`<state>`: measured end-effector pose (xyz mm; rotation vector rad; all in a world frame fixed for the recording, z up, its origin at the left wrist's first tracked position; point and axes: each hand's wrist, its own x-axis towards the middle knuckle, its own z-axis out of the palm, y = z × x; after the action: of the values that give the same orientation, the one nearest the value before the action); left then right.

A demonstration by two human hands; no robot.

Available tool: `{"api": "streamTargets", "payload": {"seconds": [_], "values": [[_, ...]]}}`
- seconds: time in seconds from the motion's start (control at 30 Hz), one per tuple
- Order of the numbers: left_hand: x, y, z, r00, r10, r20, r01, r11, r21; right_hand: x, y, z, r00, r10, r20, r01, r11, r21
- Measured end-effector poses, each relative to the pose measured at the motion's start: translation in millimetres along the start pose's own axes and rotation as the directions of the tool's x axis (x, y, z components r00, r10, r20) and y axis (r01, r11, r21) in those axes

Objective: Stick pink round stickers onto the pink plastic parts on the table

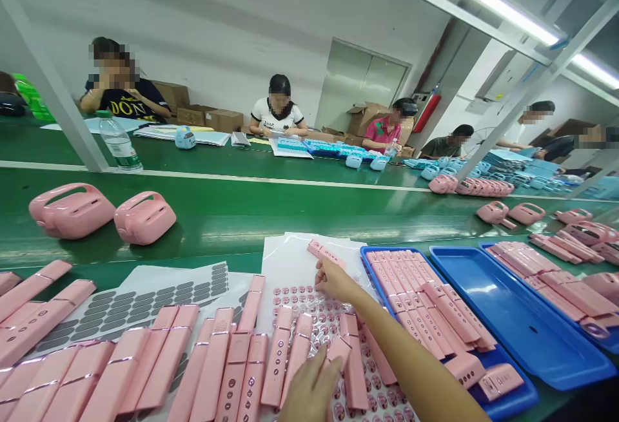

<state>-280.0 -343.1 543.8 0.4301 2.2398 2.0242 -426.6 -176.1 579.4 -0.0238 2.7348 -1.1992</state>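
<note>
My right hand (333, 281) reaches in from the lower right over a clear sheet of round pink-and-white stickers (302, 306). Its fingertips lie just below a short pink plastic strip (326, 253), and I cannot tell if they touch it. At the bottom edge, my left hand (309, 390) sits among long pink plastic casing bars (278, 361), next to a small pink piece (339, 351). Whether it grips that piece is unclear. More pink bars lie stacked in a blue plastic tray (374, 267) to the right of my right forearm.
A second blue tray (512, 312) holds pink bars at the right. A grey pad sheet (140, 306) lies at the left. Two pink handled housings (144, 218) stand on the green conveyor belt (232, 216). Several co-workers sit beyond it at a further green bench.
</note>
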Motion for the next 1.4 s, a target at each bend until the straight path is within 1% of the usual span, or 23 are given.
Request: {"api": "streamTargets", "payload": {"seconds": [0.03, 0.07, 0.1, 0.13, 0.2, 0.27, 0.3, 0.37, 0.4, 0.47, 0.5, 0.57, 0.6, 0.67, 0.8, 0.9, 0.97, 1.03, 1.1, 1.3, 1.4], "values": [[2.5, 3.8, -6.1, 0.999, -0.032, 0.021, 0.034, 0.994, -0.100, 0.5, -1.8, -1.7, 1.000, 0.008, -0.015, -0.007, 0.999, 0.041], [5.6, 7.9, -12.5, 0.995, -0.092, 0.038, 0.098, 0.970, -0.224, -0.3, -4.8, -3.6, 0.999, 0.014, -0.040, -0.010, 0.996, 0.085], [9.1, 12.1, -19.0, 0.984, -0.172, 0.051, 0.179, 0.915, -0.362, -3.0, -9.1, -5.8, 0.997, 0.019, -0.076, -0.008, 0.991, 0.132], [12.8, 16.3, -25.4, 0.962, -0.264, 0.068, 0.262, 0.830, -0.492, -7.7, -14.9, -7.9, 0.992, 0.023, -0.120, -0.001, 0.983, 0.182], [19.5, 23.7, -37.3, 0.892, -0.440, 0.104, 0.389, 0.628, -0.674, -23.7, -30.9, -10.7, 0.977, 0.034, -0.211, 0.029, 0.957, 0.287], [23.7, 29.3, -47.2, 0.801, -0.577, 0.157, 0.481, 0.465, -0.743, -46.8, -50.7, -9.9, 0.963, 0.055, -0.262, 0.053, 0.920, 0.389], [24.7, 31.2, -51.1, 0.765, -0.610, 0.207, 0.524, 0.404, -0.750, -59.6, -60.8, -7.9, 0.962, 0.067, -0.264, 0.056, 0.900, 0.433], [24.8, 34.0, -57.0, 0.716, -0.621, 0.320, 0.605, 0.323, -0.727, -83.7, -78.7, -1.5, 0.970, 0.094, -0.225, 0.032, 0.865, 0.500], [24.2, 35.0, -58.9, 0.705, -0.602, 0.375, 0.631, 0.292, -0.718, -93.8, -85.8, 2.4, 0.975, 0.108, -0.196, 0.013, 0.846, 0.533], [22.5, 36.8, -61.1, 0.720, -0.538, 0.438, 0.630, 0.242, -0.738, -108.4, -95.7, 9.9, 0.979, 0.138, -0.152, -0.021, 0.802, 0.597], [21.7, 37.5, -61.5, 0.720, -0.526, 0.453, 0.636, 0.238, -0.734, -112.9, -98.7, 13.1, 0.978, 0.153, -0.140, -0.032, 0.779, 0.627], [20.4, 38.4, -61.3, 0.714, -0.520, 0.468, 0.660, 0.279, -0.697, -118.0, -102.2, 17.8, 0.976, 0.177, -0.128, -0.047, 0.743, 0.667], [19.8, 38.4, -60.9, 0.712, -0.521, 0.471, 0.670, 0.305, -0.677, -119.3, -103.4, 19.4, 0.975, 0.184, -0.125, -0.053, 0.737, 0.674], [18.7, 37.6, -59.6, 0.694, -0.545, 0.470, 0.694, 0.331, -0.640, -121.1, -105.5, 21.6, 0.975, 0.188, -0.121, -0.059, 0.737, 0.673], [15.7, 36.4, -57.2, 0.687, -0.570, 0.451, 0.696, 0.336, -0.635, -124.8, -110.9, 24.3, 0.970, 0.187, -0.157, -0.058, 0.802, 0.594], [13.4, 40.3, -56.1, 0.701, -0.574, 0.424, 0.682, 0.364, -0.634, -127.0, -114.3, 25.2, 0.963, 0.200, -0.182, -0.083, 0.860, 0.503], [12.2, 44.3, -55.3, 0.707, -0.586, 0.396, 0.669, 0.373, -0.643, -128.2, -115.5, 25.2, 0.960, 0.206, -0.188, -0.098, 0.881, 0.463], [11.2, 47.0, -54.4, 0.717, -0.585, 0.379, 0.650, 0.363, -0.668, -129.5, -116.1, 24.5, 0.960, 0.205, -0.189, -0.106, 0.896, 0.430], [10.0, 46.3, -53.7, 0.717, -0.588, 0.374, 0.639, 0.342, -0.689, -130.9, -116.4, 23.3, 0.964, 0.193, -0.181, -0.108, 0.911, 0.399], [6.4, 28.8, -53.4, 0.670, -0.668, 0.324, 0.610, 0.248, -0.752, -133.5, -116.7, 20.2, 0.979, 0.139, -0.150, -0.082, 0.939, 0.334], [5.5, 21.5, -54.2, 0.657, -0.698, 0.285, 0.599, 0.255, -0.759, -134.0, -116.6, 19.5, 0.983, 0.124, -0.135, -0.076, 0.946, 0.315]]}}
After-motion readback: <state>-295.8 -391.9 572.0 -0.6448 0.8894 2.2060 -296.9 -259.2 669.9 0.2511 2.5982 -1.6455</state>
